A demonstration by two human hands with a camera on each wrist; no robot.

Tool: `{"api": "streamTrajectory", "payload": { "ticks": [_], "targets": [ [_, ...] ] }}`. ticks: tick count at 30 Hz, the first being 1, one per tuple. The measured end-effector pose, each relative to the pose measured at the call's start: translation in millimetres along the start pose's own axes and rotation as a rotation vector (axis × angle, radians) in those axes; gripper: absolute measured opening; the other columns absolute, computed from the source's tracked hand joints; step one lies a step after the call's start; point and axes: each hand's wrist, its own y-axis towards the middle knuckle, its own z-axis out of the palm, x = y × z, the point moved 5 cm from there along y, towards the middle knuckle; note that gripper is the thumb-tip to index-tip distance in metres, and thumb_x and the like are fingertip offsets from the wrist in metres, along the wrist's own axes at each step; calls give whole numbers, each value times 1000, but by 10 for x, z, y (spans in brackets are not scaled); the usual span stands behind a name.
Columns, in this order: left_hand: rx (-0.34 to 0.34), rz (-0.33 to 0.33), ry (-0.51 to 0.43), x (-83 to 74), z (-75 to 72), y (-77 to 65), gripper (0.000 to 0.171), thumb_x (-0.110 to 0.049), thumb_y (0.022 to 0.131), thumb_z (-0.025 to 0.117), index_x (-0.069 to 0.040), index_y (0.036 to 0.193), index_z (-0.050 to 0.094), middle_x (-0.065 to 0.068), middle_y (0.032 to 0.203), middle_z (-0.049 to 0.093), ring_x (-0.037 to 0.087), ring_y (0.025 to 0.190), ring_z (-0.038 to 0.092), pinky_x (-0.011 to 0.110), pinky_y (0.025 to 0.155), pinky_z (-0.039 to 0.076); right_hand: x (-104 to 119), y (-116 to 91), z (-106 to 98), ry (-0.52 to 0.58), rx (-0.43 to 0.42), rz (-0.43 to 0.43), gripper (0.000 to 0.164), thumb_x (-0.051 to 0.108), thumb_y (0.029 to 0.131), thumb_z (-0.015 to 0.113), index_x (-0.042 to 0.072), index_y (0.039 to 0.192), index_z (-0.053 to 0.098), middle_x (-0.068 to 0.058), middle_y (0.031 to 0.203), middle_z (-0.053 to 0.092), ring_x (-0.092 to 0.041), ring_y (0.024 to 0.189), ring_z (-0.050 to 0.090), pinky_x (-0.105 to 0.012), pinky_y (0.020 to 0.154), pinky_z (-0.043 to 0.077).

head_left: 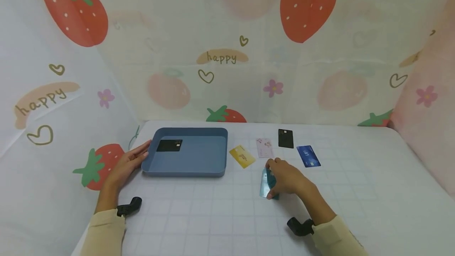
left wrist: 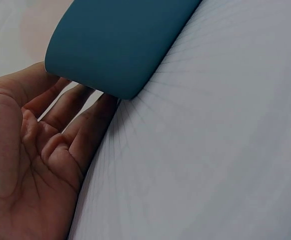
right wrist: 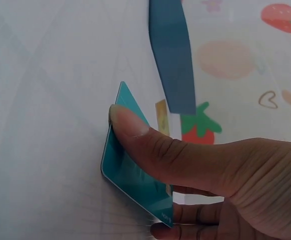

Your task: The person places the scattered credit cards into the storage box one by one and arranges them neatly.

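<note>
My right hand (head_left: 289,179) pinches a teal bank card (right wrist: 140,185) by its edges, thumb on one side and fingers on the other. The card stands tilted above the white table. My left hand (head_left: 126,165) touches the left end of a blue tray (head_left: 185,174), its fingers fairly straight against the wall. Inside the tray, toward the left, lies a black card (head_left: 167,145). Beyond the right hand are a yellow card (head_left: 242,156), a pale pink card (head_left: 264,147), another black card (head_left: 286,138) and a blue card (head_left: 308,156).
A white table (head_left: 199,216) with a faint grid carries everything. A strawberry-print cloth (head_left: 170,50) hangs behind it and at both sides. Each wrist wears a black camera, such as the right wrist camera (head_left: 299,227).
</note>
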Motion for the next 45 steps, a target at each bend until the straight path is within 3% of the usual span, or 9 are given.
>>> {"api": "streamTrajectory", "payload": {
  "ticks": [4,12,18,23,33,40,45],
  "targets": [
    [0,-7,0,-3,-4,-5,61,-31,106,56,-14,160,33,9,165,29,13,150,29,6,100,36,-21,-3,-35,35,7,-2,75,30,64,98,9,126,62,-7,111,61,-22,95,56,-47,95,53],
    [0,10,-8,5,-20,15,59,-30,106,56,-15,159,35,9,164,31,2,145,33,7,100,38,-95,-24,-154,157,-47,-1,43,19,75,91,5,110,71,-5,99,68,-20,88,58,-43,89,55],
    [3,-1,9,3,-22,33,60,-32,106,56,-17,159,35,7,164,31,7,148,30,6,100,37,-162,-16,-212,220,-78,-52,18,10,86,81,3,102,76,-3,89,68,-18,80,58,-35,78,56],
    [0,-4,12,6,-18,43,60,-32,106,56,-17,159,35,6,165,31,15,151,27,6,100,36,-188,-2,-232,267,-47,-93,17,5,88,78,4,105,77,-2,82,64,-18,78,55,-30,69,50],
    [-11,16,27,12,-23,16,59,-30,106,56,-15,159,35,11,163,32,13,150,28,6,100,36,-192,-13,-264,316,-12,-131,14,5,87,78,10,100,78,0,86,65,-19,84,57,-30,72,52],
    [-5,27,20,0,-13,17,59,-29,106,55,-14,159,34,10,164,30,19,152,26,6,100,36,-169,-42,-331,444,-12,-200,15,5,88,78,9,102,75,-1,80,61,-19,80,56,-29,67,48],
    [-10,22,22,15,-16,35,59,-30,106,56,-14,159,35,10,164,31,15,151,28,6,100,36,-175,-43,-363,565,-28,-218,18,5,89,77,4,105,72,-3,79,61,-18,75,55,-27,60,47]
  ]
}}
